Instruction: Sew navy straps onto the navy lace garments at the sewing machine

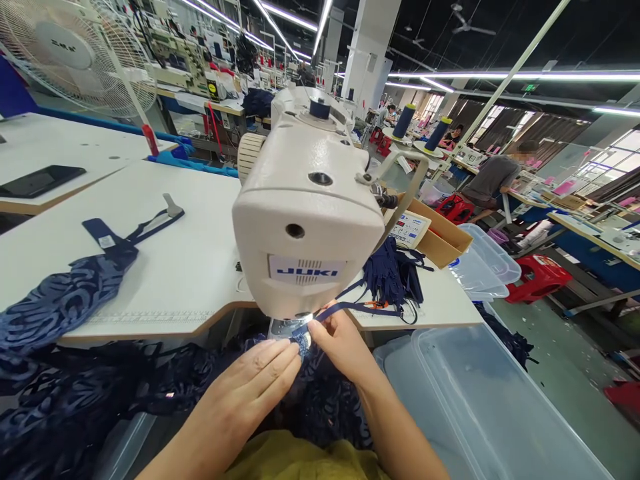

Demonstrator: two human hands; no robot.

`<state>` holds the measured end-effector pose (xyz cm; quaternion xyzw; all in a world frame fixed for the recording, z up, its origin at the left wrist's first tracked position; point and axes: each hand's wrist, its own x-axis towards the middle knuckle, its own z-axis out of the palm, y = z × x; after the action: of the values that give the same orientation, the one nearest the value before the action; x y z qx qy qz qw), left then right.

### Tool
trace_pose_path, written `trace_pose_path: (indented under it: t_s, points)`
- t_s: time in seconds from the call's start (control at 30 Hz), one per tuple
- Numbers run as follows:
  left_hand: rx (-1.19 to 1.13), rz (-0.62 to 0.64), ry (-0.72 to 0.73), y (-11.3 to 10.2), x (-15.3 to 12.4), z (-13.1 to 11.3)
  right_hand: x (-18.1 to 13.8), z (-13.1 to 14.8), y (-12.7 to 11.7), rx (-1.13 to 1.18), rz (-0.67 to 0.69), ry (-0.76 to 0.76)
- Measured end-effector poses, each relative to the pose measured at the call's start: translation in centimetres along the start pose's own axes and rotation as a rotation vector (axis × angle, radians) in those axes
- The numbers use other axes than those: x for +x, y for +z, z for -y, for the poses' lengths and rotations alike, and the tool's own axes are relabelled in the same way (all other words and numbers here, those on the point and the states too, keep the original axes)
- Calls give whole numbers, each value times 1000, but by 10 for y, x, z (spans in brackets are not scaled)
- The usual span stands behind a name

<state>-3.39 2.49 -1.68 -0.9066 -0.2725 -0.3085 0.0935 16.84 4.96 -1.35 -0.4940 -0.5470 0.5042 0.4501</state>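
Observation:
At the head of a white JUKI sewing machine (305,260), my left hand (255,373) has its fingers held together over the edge of a piece of navy lace fabric (303,341); its thumb is hidden. My right hand (345,343) pinches a narrow navy strap (345,308) between thumb and forefinger, right beside the presser foot area. The strap runs off to the right across the table to a bundle of navy straps (393,273). The machine head mostly hides the needle. More navy lace garments (170,380) hang below the table edge and over my lap.
A navy lace garment with a label (75,293) lies on the left tabletop. Farther left are a phone (43,181) and a fan (75,53). A cardboard box (445,240), a control panel (407,228) and clear plastic bins (480,400) stand right. A person (493,177) works behind.

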Motion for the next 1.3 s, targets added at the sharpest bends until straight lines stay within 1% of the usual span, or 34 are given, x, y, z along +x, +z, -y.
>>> trace_pose_path:
  t_s: [0.1,0.23,0.37,0.5,0.63,0.73,0.8,0.83,0.9,0.97,1.03,1.1,1.2,1.3]
  points:
    - [11,65,15,-2,-2,1,1,4,-4,-41,18,-5]
    - [-25,61,-18,-4,-2,2,2,10,-9,-94,46,11]
    - [-56,68,-32,-4,2,1,3,13,-10,-84,86,11]
    - [-68,66,-24,-1,1,4,4,13,-10,-79,97,9]
    - [-59,83,24,2,1,11,5,13,-11,-103,103,6]
    - [-69,86,54,1,8,16,5,12,-11,-93,104,2]
    - [-92,74,45,0,16,16,6,10,-10,-51,89,11]
    - [-103,48,25,1,19,15,6,8,-9,-8,67,21]
    - [-111,-45,-42,3,22,10,9,6,-6,97,-9,41]
    - [-96,-98,-105,8,21,4,13,6,-3,151,-87,45]
    - [-46,-65,-123,11,18,-3,18,9,0,90,-132,29]
    - [45,-11,-118,13,15,-10,24,12,2,-45,-147,-4]
    - [208,-53,-129,15,16,-19,33,15,2,-236,-139,-74]
    - [276,-110,-183,19,22,-25,40,13,1,-336,-88,-136]
